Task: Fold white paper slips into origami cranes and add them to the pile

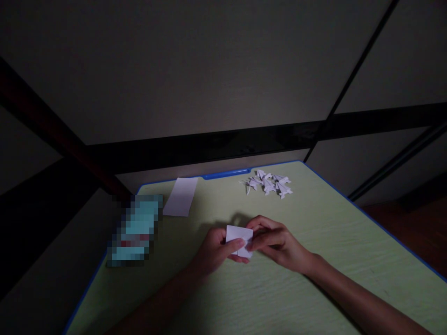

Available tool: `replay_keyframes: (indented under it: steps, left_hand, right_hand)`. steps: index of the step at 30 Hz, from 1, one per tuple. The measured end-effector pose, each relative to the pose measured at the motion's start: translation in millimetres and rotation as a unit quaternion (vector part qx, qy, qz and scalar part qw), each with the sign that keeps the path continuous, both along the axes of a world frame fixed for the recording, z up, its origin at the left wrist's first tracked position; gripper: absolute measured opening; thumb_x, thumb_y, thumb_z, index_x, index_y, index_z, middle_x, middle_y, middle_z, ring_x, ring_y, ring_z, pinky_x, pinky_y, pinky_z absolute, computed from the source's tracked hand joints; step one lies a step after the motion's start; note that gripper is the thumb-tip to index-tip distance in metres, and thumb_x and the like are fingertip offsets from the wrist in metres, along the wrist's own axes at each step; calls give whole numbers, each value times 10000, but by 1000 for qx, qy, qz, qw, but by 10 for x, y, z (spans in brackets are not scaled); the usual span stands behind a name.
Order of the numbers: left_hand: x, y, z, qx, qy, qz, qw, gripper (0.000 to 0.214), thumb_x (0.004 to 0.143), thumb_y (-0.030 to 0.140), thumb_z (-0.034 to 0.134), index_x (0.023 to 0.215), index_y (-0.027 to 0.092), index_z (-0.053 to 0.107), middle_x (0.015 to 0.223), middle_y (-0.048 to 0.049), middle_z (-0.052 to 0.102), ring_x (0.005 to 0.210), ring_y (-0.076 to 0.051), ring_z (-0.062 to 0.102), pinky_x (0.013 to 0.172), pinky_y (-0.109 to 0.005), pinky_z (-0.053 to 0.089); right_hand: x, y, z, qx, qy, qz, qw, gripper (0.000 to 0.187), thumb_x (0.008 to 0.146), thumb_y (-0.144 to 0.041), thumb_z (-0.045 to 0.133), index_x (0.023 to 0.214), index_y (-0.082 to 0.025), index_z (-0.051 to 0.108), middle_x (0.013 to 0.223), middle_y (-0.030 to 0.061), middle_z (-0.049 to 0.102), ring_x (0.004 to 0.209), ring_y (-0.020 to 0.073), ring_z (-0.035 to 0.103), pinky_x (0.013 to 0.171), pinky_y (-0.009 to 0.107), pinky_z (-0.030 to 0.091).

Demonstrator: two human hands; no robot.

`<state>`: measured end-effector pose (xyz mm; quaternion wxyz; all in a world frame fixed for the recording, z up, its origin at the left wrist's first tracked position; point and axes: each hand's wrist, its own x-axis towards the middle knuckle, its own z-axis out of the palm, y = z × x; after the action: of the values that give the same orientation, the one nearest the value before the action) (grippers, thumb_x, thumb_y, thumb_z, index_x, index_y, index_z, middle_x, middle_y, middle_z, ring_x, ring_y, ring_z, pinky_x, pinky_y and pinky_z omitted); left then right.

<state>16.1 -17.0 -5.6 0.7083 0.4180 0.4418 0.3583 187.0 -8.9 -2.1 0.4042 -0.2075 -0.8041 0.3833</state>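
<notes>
Above the middle of the table, a small folded piece of white paper [239,233] is held between my two hands. My left hand [217,247] grips it from the left, thumb across its front and fingers behind. On the right edge, my right hand [275,238] pinches the paper between thumb and fingers. A crease or slit shows near the paper's lower edge. Farther back to the right lie several folded white paper figures [268,184] in a cluster. A flat white paper strip [181,196] rests at the back left.
The light green table [335,232] has a blue rim and a blue handle-like piece [226,174] at its far edge. On the left lies a blurred turquoise rectangular thing [138,228]. Cabinet panels [195,74] stand right behind the table.
</notes>
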Motion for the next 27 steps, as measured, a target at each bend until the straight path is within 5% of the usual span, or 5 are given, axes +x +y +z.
replay_keyframes:
  steps: [8, 14, 20, 27]
  left_hand:
    - [17, -24, 10, 28, 13, 2, 1000, 266, 526, 284, 685, 664, 61, 640, 559, -45, 632, 482, -141, 580, 464, -250, 495]
    - [34, -59, 6, 63, 34, 59, 996, 271, 564, 268, 643, 743, 65, 629, 584, -40, 642, 460, -128, 578, 434, -213, 472]
    - [72, -82, 33, 85, 55, 108, 989, 210, 575, 260, 619, 686, 82, 614, 545, -23, 628, 466, -132, 572, 452, -217, 461]
    - [71, -96, 37, 106, 81, 128, 983, 183, 590, 282, 610, 596, 100, 599, 465, -6, 594, 445, -117, 535, 452, -203, 409]
  right_hand:
    - [9, -8, 1, 19, -23, 2, 1000, 169, 783, -122, 500, 819, -185, 653, 907, 67, 505, 808, 135, 515, 648, 270, 461]
    - [-55, -19, 23, -120, 41, -30, 991, 114, 771, -178, 521, 766, -177, 634, 969, 61, 473, 754, 120, 513, 654, 281, 434]
    - [-149, -56, 8, -259, 3, -95, 961, 225, 739, -345, 543, 653, -147, 477, 591, -32, 402, 546, 88, 392, 481, 203, 312]
    - [-178, -107, -51, -271, -47, -65, 959, 319, 779, -412, 461, 611, -142, 447, 549, -37, 381, 488, 68, 298, 432, 195, 225]
